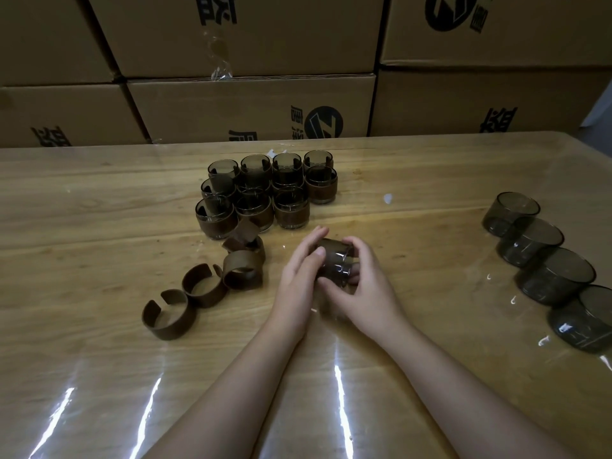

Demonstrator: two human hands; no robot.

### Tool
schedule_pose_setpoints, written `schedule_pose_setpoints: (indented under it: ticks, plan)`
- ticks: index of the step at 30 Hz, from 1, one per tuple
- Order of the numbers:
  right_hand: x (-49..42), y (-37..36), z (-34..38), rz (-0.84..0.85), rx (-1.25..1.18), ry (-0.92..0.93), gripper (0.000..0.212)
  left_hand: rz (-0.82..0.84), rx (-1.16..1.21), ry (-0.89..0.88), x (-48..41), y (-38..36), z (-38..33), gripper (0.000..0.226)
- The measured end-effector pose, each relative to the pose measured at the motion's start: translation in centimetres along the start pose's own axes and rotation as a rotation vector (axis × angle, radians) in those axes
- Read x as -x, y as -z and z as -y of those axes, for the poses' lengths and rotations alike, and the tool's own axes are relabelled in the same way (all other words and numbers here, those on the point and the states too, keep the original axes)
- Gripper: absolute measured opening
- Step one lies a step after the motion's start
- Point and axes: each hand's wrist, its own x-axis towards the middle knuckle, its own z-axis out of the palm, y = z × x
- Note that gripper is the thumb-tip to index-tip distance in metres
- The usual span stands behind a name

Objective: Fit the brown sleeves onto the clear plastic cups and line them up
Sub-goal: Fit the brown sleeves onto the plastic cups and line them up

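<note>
Both hands, left hand (299,271) and right hand (359,286), are gripping a smoky clear cup (336,263) tilted between them, its brown sleeve (332,245) wrapping the far end

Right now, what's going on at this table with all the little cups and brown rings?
A person is holding one clear cup tilted between the left hand and right hand, with a brown band at its far end. Finished sleeved cups stand grouped at the back. Loose brown sleeves lie to the left, and bare cups wait in a row on the right of the wooden table.
</note>
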Motion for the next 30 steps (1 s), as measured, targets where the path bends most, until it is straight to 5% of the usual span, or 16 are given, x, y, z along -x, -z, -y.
schedule_pose_setpoints:
  ticks: [6, 12, 21, 30]
  plan:
    - [-0.7, 0.3, -0.3, -0.19, -0.247, -0.089, 0.064, 0.081, -0.11, -0.058, 0.3, -0.5, 0.3, 0.041]
    - [-0.3, 0.4, 0.3, -0.149, -0.393, 0.0, 0.059, 0.048, -0.092, -0.001, 0.1, -0.4, 0.6, 0.042]
    - [0.4, 0.3, 0.7, 0.063, -0.154, -0.009, 0.059, -0.023, -0.004, 0.008, 0.1, -0.1, 0.3, 0.038]
    - [1.0, 0.6, 1.8, -0.129, 0.211, 0.044, 0.067, 0.005, -0.191, -0.012, 0.5, -0.8, 0.8, 0.044]
